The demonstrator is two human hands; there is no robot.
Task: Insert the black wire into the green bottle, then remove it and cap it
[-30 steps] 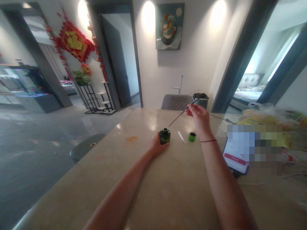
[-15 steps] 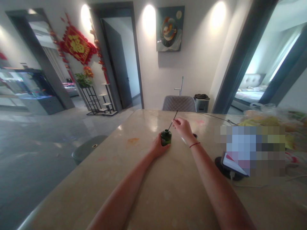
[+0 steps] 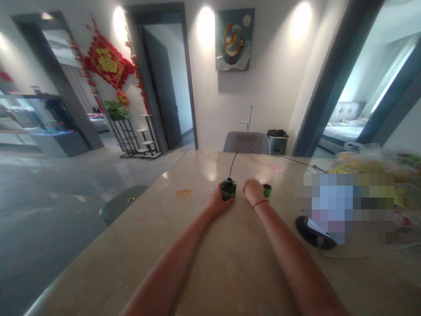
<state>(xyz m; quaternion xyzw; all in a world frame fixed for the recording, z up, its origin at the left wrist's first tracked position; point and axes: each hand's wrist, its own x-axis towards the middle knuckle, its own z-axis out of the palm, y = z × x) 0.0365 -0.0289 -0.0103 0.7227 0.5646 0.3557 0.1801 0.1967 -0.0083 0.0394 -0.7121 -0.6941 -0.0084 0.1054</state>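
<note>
A small dark green bottle [image 3: 228,189] stands on the beige stone table [image 3: 230,263]. My left hand [image 3: 217,201] is wrapped round its left side. A thin black stick [image 3: 233,163] rises from the bottle's neck, leaning slightly right. My right hand [image 3: 252,191] rests on the table just right of the bottle, fingers curled down; whether it holds anything is hidden. A small green cap [image 3: 267,190] sits right beside that hand.
A phone on a round black stand [image 3: 311,229] sits at the right, with a cable and a heap of bags behind it. A grey chair [image 3: 246,142] stands at the table's far end. A round stool [image 3: 120,206] is off the left edge.
My right hand lowered the black stick into the bottle's neck, let go of it and came down onto the table beside the bottle. My left hand stayed on the bottle.
</note>
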